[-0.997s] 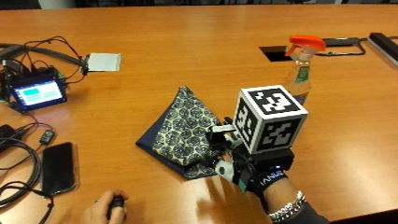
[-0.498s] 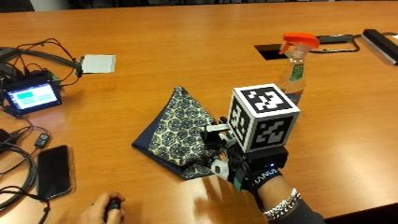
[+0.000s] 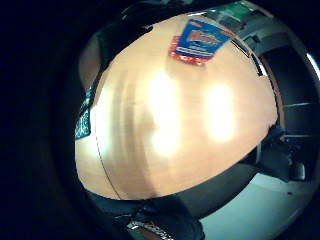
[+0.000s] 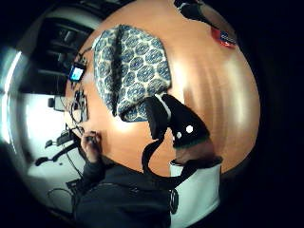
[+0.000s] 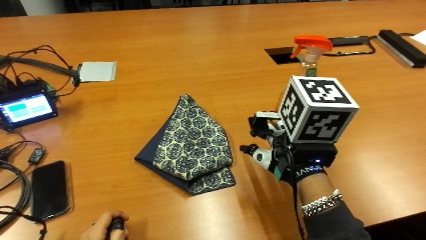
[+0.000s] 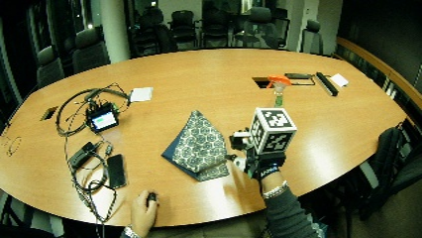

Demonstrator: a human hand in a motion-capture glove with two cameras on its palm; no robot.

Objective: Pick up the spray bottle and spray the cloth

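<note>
A spray bottle (image 5: 311, 49) with an orange trigger stands upright on the wooden table, just beyond my gloved right hand (image 5: 293, 159). A folded cloth (image 5: 190, 145), navy with a pale pattern, lies flat to the left of that hand. The hand hovers above the table between cloth and bottle and holds nothing; its thumb (image 4: 176, 122) is stretched out and relaxed. In the wide view the bottle (image 6: 278, 88), cloth (image 6: 198, 147) and hand (image 6: 261, 159) stand the same way. The little finger side palm view shows the bottle's blue and red label (image 3: 202, 38) ahead and a cloth edge (image 3: 82, 125).
A dark phone (image 5: 50, 190), a small lit screen (image 5: 26, 108) with cables and a grey pad (image 5: 98, 71) lie at the left. A table cut-out (image 5: 281, 51) and a black bar (image 5: 400, 47) sit behind the bottle. A bare left hand (image 5: 106, 230) rests at the near edge.
My right hand has moved right and farther across the table, closer to the spray bottle. Cloth and bottle have stayed where they were; the outside picture has shifted a little.
</note>
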